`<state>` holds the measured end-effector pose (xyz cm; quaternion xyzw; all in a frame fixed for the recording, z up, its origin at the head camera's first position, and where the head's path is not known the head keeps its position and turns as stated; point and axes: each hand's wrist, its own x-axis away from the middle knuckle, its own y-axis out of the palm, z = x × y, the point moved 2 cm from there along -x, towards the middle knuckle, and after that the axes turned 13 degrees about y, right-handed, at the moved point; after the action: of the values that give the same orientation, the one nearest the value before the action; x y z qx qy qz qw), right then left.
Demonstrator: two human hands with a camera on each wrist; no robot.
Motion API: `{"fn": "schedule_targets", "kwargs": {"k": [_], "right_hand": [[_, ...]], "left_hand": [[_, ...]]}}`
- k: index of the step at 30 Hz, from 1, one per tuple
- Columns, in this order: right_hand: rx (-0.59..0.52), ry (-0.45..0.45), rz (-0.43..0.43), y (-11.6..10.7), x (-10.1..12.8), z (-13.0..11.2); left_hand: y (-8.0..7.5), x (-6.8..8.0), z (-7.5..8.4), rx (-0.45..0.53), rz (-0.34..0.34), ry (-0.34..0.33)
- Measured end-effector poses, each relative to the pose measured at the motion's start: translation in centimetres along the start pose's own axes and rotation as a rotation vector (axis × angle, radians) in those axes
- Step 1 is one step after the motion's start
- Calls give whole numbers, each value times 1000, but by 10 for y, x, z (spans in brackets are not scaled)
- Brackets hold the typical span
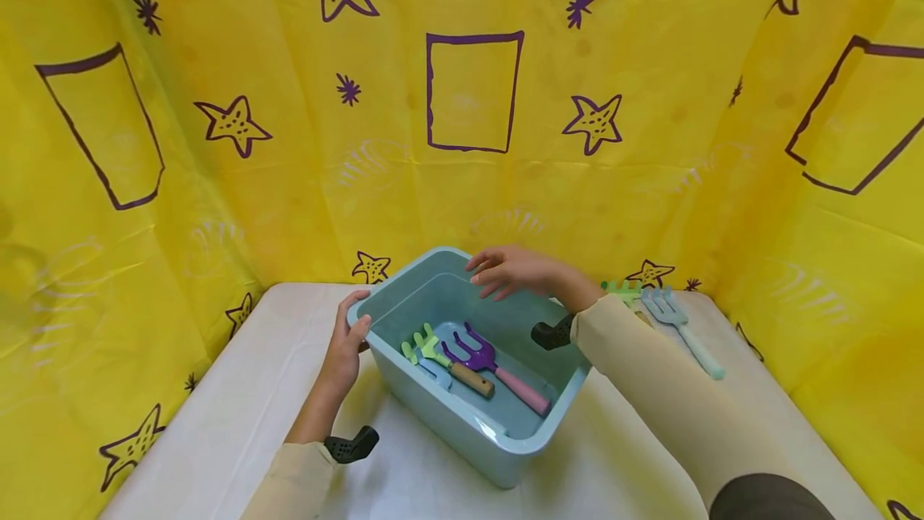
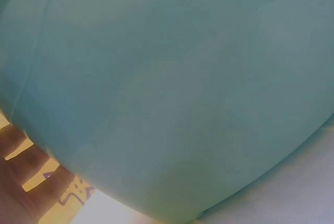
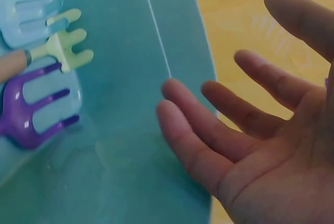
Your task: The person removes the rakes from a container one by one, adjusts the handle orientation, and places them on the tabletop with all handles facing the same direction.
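Observation:
A light blue plastic bin stands at an angle on the table. My left hand grips its left rim, thumb over the edge and fingers outside. Inside lie a purple hand fork with a pink handle, a green hand rake with a wooden handle and a light blue fork, partly covered by the rake. Above the bin's far right side hovers my right hand, its fingers loosely spread and holding nothing; the right wrist view shows its palm beside the purple prongs.
Right of the bin, partly behind my right sleeve, a light blue fork with a mint handle lies on the white table beside another green rake. A yellow curtain with starfish drawings surrounds the table at the back and sides.

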<state>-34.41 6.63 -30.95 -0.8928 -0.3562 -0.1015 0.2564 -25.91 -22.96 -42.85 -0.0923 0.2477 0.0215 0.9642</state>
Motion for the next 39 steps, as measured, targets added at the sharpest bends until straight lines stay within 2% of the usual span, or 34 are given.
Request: {"fn": "schedule_targets", "kwargs": {"k": [4,16,20,23,29,34,35,39], "right_hand": [[-25,34,-74,11,-10,-2],[-129,144,-197,37,-38,9],[-96,200,-245,40,-45,17],[-31,248,-286,45,-49,22],[23,380,-381,57,-53,34],[96,460,-417,65,-54,41],[111,473,-424,67,-53,42],[169,521,-419,73,-53,44]], "left_hand": [[0,1,-1,-1,0,-1],[1,0,3,10,-3,-7],[0,-2,4,10,4,-9],[-1,-4,4,15,4,-7],[0,-3,4,4,-1,-16],[0,-1,4,2,-1,-11],[1,-1,8,6,-4,-13],[0,1,7,26,-2,-16]]}}
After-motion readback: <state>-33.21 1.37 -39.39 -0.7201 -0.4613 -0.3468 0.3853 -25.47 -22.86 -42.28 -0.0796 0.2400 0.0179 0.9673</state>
